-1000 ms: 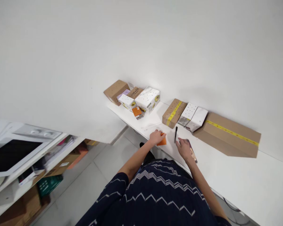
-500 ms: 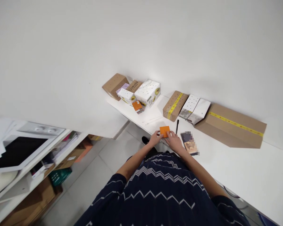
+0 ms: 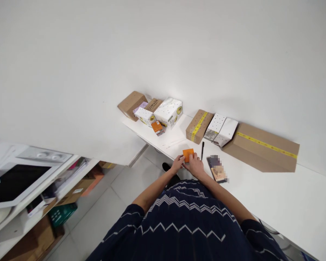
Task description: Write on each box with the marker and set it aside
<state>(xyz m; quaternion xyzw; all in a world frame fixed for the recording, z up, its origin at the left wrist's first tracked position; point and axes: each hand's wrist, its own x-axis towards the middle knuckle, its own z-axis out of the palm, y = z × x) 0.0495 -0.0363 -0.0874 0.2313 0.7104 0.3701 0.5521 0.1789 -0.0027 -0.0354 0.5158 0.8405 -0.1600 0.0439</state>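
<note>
Orange pad [image 3: 188, 154], a small square block, is lying flat on the white counter [image 3: 274, 195] near its front edge, and both hands are pressing against it. The left hand [image 3: 178, 164] is touching its near left corner with fingers curled together; the right hand [image 3: 196, 166] is resting on its near right side, fingers bent and closing over the edge. No writing is showing on the pad's face.

Just to the right of the right hand, a black pen [image 3: 202, 150] is lying on the counter, pointing toward the wall, and a phone [image 3: 216, 168] is lying flat beside it, its screen blurred.

Along the wall, boxes are sitting in a row. A brown box with yellow tape [image 3: 199, 126] is standing beyond the pad, touching two white boxes [image 3: 220, 129] with dark dots and a printed label too small to read. A long flat brown carton [image 3: 262, 151], also crossed by a yellow tape strip, is lying to their right. Farther left, a cluster is crowding the counter's end: a white dotted box with yellow-green round logos [image 3: 169, 112], a small orange box [image 3: 157, 127] in front of it, a lilac one and brown cartons [image 3: 132, 104], one carrying dark print that cannot be made out.

Nothing is lying between the hands and the pad. A shelf of papers and boxes [image 3: 57, 188] is standing on the floor to the left.
</note>
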